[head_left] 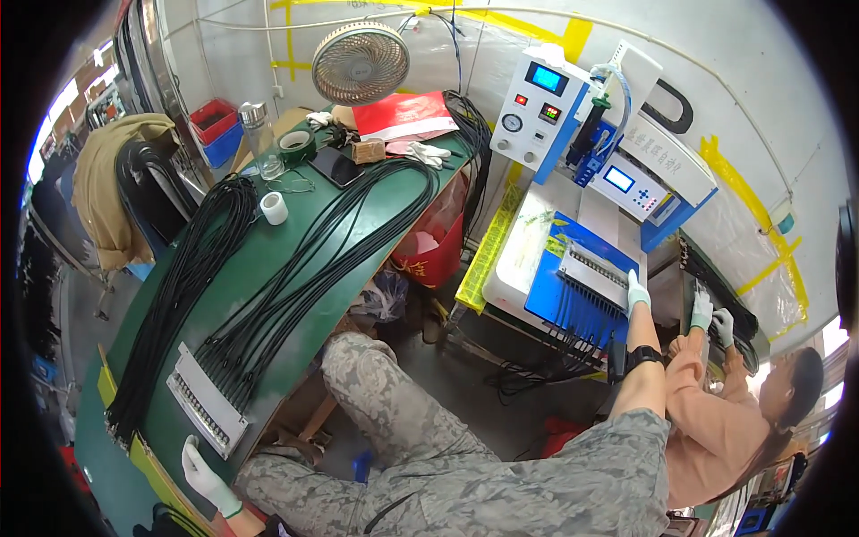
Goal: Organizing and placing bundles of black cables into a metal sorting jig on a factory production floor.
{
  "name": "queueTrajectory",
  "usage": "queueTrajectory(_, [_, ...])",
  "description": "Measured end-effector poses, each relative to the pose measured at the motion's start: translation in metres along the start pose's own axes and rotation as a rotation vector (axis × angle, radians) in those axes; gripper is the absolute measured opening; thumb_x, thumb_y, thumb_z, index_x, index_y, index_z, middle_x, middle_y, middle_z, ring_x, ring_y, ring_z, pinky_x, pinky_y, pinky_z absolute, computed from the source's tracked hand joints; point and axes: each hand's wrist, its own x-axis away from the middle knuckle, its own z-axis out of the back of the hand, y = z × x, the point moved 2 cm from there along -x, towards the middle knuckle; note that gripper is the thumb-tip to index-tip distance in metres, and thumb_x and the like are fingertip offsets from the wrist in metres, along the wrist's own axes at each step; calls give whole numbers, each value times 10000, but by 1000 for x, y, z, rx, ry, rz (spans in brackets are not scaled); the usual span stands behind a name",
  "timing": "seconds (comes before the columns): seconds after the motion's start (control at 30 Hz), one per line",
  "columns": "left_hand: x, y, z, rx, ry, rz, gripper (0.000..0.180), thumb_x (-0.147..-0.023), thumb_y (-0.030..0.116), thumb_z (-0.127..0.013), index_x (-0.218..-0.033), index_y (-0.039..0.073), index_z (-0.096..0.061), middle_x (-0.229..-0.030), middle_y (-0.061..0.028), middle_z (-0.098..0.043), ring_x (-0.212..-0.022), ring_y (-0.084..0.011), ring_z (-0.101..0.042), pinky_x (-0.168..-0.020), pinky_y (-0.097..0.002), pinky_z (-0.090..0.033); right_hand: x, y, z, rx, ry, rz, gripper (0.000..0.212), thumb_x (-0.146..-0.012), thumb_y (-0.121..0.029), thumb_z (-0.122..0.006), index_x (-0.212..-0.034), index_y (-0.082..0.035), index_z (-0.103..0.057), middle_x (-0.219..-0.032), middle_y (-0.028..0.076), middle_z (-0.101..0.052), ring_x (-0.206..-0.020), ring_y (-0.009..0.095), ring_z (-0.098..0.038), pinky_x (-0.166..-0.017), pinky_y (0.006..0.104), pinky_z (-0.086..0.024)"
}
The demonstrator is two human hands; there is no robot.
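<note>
My left hand (208, 481), in a white glove, is at the near edge of the green table with its fingers stretched out and nothing visible in them. Just beyond it lies a pale metal holder strip (208, 403), with a row of small fittings along one side and black cables (304, 259) running from the other. My right hand (638, 293), also gloved, grips the right end of a similar holder strip (595, 277). That strip rests on the blue plate (548, 291) of a benchtop machine, and its black cables hang over the front edge. The grip is partly hidden.
The dispensing machine (541, 112) with a screen and gauge stands at the back right. A co-worker (725, 421) with gloved hands sits at the right. On the green table (268, 237) are a cable bundle (183, 277), tape roll (274, 208), glass bottle (259, 143), phone (335, 167) and fan (361, 64).
</note>
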Motion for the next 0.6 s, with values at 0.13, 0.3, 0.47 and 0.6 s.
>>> queueTrajectory(0.13, [4, 5, 3, 24, 27, -5, 360, -1018, 200, -478, -1165, -103, -603, -1130, -159, -656, -1056, -214, -611, -978, -314, -441, 58, -25, 19, -163, -85, 104, 593, -920, -481, -525, -1266, -2, -563, -1266, 190, -579, -1184, 290, -533, -998, 371, -411])
queueTrajectory(0.3, [17, 56, -15, 158, -11, -61, 360, -1016, 184, -466, -1218, -95, -571, -1184, -170, -627, -1108, -227, -586, -1012, -335, -419, 114, -63, 58, -365, -162, 197, 500, -982, -327, -505, -1329, 34, -490, -1361, 195, -503, -1278, 301, -443, -1054, 357, -369])
queueTrajectory(0.47, [60, 124, -71, 283, -436, -136, 562, -951, 281, -572, -1358, -85, -443, -1363, -190, -506, -1282, -290, -472, -1099, -400, -342, 227, -135, 54, -548, -148, 898, 254, -910, -267, -623, -901, -16, -656, -813, 106, -648, -753, 159, -582, -727, 319, -485])
queueTrajectory(0.6, [102, 163, -132, 626, -899, 14, 795, -868, 296, -676, -1474, -26, -274, -1484, -191, -366, -1362, -333, -381, -1132, -458, -298, 356, -198, 21, -470, -382, 1497, 191, -888, -186, -609, -963, -18, -663, -824, 42, -640, -804, 120, -585, -782, 285, -480])
